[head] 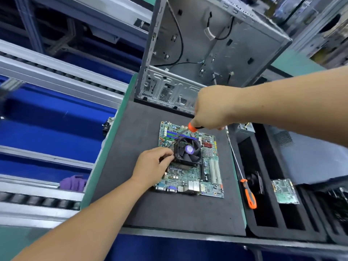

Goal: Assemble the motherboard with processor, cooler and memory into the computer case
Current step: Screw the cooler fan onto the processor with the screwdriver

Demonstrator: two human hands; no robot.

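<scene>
Step in hand, as judged: the cooler (188, 150) is being fastened onto the motherboard (190, 162), which is lying near the middle of the dark mat (131, 129). A screwdriver (185, 131) is being gripped in the curled fingers of the right hand (212, 108), its tip being aimed at the cooler's far-left corner. The cooler's near-left corner is being steadied by the left hand (152, 164), fingertips pinched there on what looks like a screw. The computer case (207, 53) is standing open at the mat's far edge, board not yet inside. A spare screwdriver (249, 194) is lying beside the mat's right edge. Next move is calling for the tip to be seated squarely.
</scene>
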